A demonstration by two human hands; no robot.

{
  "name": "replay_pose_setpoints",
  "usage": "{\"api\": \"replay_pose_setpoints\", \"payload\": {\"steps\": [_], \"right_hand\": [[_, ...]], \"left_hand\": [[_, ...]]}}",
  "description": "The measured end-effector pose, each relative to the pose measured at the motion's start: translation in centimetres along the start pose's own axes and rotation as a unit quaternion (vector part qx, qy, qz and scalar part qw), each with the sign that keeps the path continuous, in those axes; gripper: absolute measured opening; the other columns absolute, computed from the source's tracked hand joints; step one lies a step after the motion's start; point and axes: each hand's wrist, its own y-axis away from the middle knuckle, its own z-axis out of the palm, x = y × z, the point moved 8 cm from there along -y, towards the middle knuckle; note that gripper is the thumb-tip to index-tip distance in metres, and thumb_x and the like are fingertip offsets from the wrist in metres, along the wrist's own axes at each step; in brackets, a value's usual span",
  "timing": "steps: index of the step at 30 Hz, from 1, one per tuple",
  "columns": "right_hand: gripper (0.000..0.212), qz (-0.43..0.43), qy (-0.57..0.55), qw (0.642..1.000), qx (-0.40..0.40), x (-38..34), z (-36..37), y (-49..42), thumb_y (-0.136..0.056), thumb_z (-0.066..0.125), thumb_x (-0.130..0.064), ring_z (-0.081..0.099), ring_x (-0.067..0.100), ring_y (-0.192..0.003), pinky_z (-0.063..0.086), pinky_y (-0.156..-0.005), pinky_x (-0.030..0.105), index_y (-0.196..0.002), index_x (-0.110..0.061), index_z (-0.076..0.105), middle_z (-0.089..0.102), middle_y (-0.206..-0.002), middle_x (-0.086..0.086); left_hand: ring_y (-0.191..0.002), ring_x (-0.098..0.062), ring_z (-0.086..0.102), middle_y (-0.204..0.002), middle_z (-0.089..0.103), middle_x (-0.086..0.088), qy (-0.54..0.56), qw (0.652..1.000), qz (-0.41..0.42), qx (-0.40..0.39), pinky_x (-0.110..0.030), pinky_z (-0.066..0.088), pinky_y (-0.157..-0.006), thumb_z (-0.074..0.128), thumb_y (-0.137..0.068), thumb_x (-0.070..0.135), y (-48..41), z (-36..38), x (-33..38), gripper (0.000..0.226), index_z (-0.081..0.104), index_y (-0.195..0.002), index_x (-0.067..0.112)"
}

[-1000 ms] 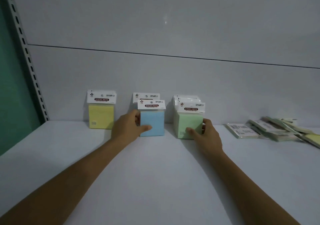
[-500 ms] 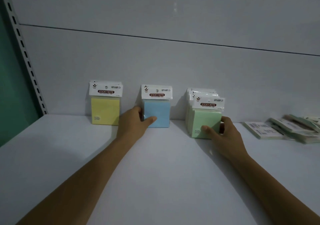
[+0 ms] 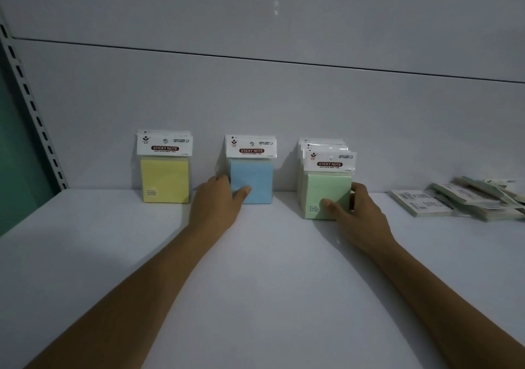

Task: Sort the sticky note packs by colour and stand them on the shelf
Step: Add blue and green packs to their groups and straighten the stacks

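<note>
Your left grip [image 3: 218, 202] pinches the blue pack [image 3: 252, 179]; your right grip [image 3: 359, 215] pinches the green pack [image 3: 324, 189]. Release abruptly and either may topple forward.

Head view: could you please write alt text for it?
The left hand grips the standing blue packs and the right hand the green packs on a white shelf; yellow packs stand left, unsorted packs lie right.

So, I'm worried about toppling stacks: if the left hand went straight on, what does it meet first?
The left hand grips the blue pack; beyond it, probably the back panel, though depth is unclear.
</note>
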Motion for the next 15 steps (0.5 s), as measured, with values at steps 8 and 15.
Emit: {"api": "replay_pose_setpoints", "payload": {"steps": [8, 15], "right_hand": [[0.054, -0.002, -0.017, 1.000, -0.005, -0.2, -0.2, 0.2, -0.086, 0.060, -0.044, 0.054, 0.023, -0.113, 0.040, -0.099, 0.046, -0.129, -0.019, 0.039, 0.057, -0.117, -0.002], [0.093, 0.034, -0.125, 0.991, 0.025, -0.4, -1.3, 0.9, -0.068, 0.052, -0.076, 0.057, 0.020, -0.106, 0.043, -0.098, 0.045, -0.141, -0.025, 0.025, 0.053, -0.111, -0.005]], "left_hand": [[-0.091, -0.025, 0.064, -0.100, 0.070, -0.009, 0.091, 0.993, -0.052, -0.049, -0.033, 0.048, -0.072, 0.061, -0.085, 0.045, 0.4, -0.1, -0.5, 0.044, 0.065, -0.102, 0.006], [-0.123, -0.032, 0.049, -0.136, 0.050, -0.017, 0.130, 0.978, -0.142, -0.075, -0.034, 0.042, -0.093, 0.064, -0.085, 0.039, 3.6, -3.1, 0.9, 0.066, 0.041, -0.134, 0.000]]}}
